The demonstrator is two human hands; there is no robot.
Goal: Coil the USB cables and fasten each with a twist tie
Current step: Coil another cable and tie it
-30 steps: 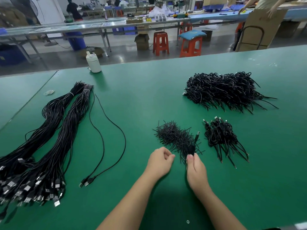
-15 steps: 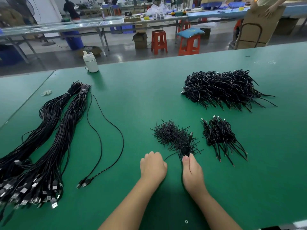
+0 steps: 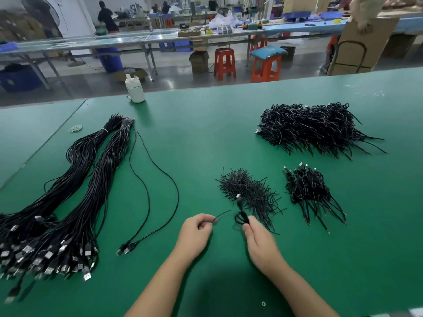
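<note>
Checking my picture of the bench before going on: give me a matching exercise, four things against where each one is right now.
Things:
1. single twist tie
2. small coiled cable
3. white bottle
4. two loose cables

Places:
A. at the far edge of the green table
B. pinched in the left hand
C. lying uncoiled beside the long bundles
D. held in the right hand

Pairs: 1-B, 2-D, 3-A, 4-C

Matt green table (image 3: 206, 138); glossy black cables (image 3: 75, 191) (metal plugs); white plastic bottle (image 3: 135, 90).
</note>
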